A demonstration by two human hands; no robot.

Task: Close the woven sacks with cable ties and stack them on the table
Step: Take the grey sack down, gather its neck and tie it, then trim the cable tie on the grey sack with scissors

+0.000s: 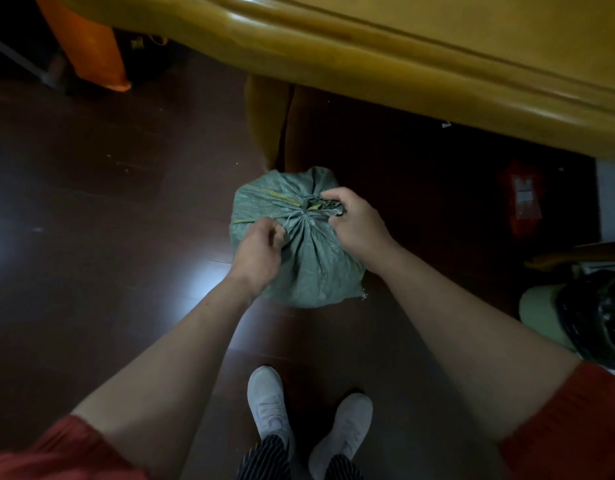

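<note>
A full green woven sack stands upright on the dark floor, below the edge of the yellow wooden table. Its mouth is gathered into a bunched neck at the top. My right hand grips that bunched neck from the right. My left hand sits on the left side of the sack's top with its fingers curled, pinching something thin by the gathered folds; I cannot make out a cable tie in the dim light.
A table leg stands just behind the sack. An orange bag sits at the far left. A red packet lies on the floor at right, and a green bin with a black liner stands at the right edge. My feet are close behind.
</note>
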